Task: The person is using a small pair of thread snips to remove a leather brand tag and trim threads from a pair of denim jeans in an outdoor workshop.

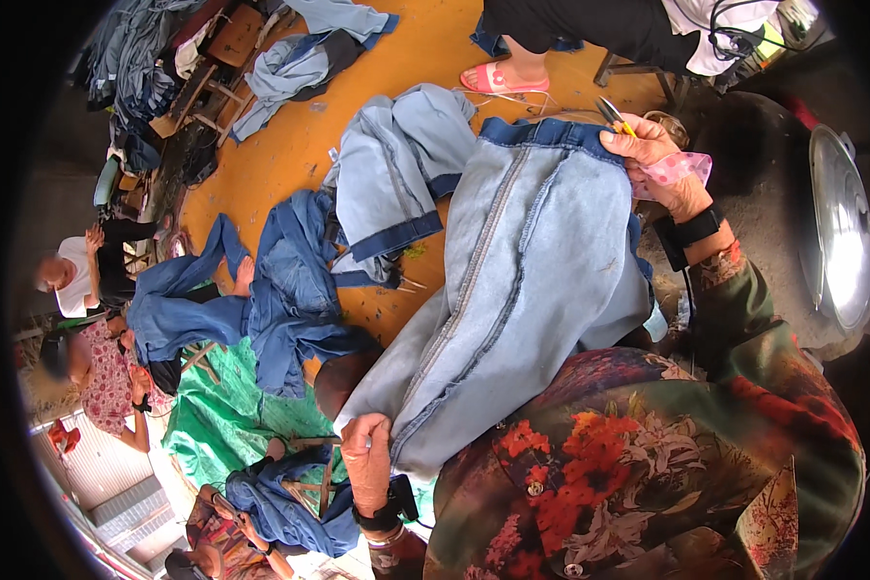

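Across my lap stretches a pair of pale blue jeans (522,251), turned inside out, with long seams showing and a dark blue band (551,135) at the far end. My right hand (662,159) is closed on the band's right corner. Out of the same hand stick small thread snips (614,116), their dark tips pointing up and a yellow part by the fingers. A pink dotted cloth (679,170) is around that hand. At the near left, my left hand (367,454) pinches the lower edge of the jeans. Its fingertips are partly hidden.
Inside-out pale jeans (387,164) lie on the orange floor (261,174) ahead, beside darker jeans (290,280). Several people sit at left, with denim near them, by a green sheet (222,416). A person's foot in a pink sandal (503,79) is ahead. A round metal lid (841,227) stands right.
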